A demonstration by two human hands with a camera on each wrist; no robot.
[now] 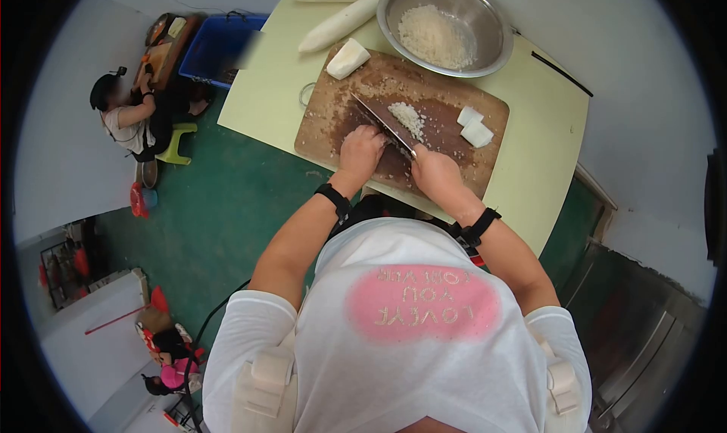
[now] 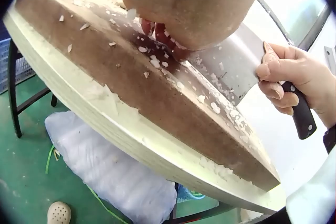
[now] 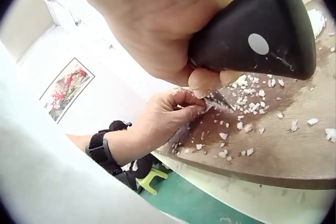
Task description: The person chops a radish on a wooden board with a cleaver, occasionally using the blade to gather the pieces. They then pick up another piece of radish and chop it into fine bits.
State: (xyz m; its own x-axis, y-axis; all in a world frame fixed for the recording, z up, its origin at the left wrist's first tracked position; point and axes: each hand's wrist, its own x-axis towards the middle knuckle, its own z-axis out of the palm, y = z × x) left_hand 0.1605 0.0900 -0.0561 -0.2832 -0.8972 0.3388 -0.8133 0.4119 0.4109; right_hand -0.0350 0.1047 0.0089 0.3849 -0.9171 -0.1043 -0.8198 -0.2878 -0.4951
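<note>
My right hand (image 1: 438, 177) grips the black handle (image 3: 257, 29) of a broad-bladed cleaver (image 2: 226, 66). The blade slants across a wooden cutting board (image 1: 326, 130), pointing away to the left. My left hand (image 3: 163, 121) is at the blade, its fingers bent and the thumb close to the index finger; its fingertips are partly hidden in the left wrist view. Beyond the blade lies a small heap of chopped white radish (image 1: 409, 119). Crumbs of it cling to the blade and scatter over the board. Two short white radish pieces (image 1: 475, 132) sit at the board's right, a larger chunk (image 1: 348, 59) at its far left.
A steel bowl (image 1: 496, 32) of chopped white bits stands behind the board. Two long white radishes (image 1: 341, 23) lie at the table's far left. A blue crate (image 1: 198, 62) is beyond the table (image 1: 254, 92). Another person (image 1: 140, 123) sits at the left, near a green stool (image 1: 179, 147).
</note>
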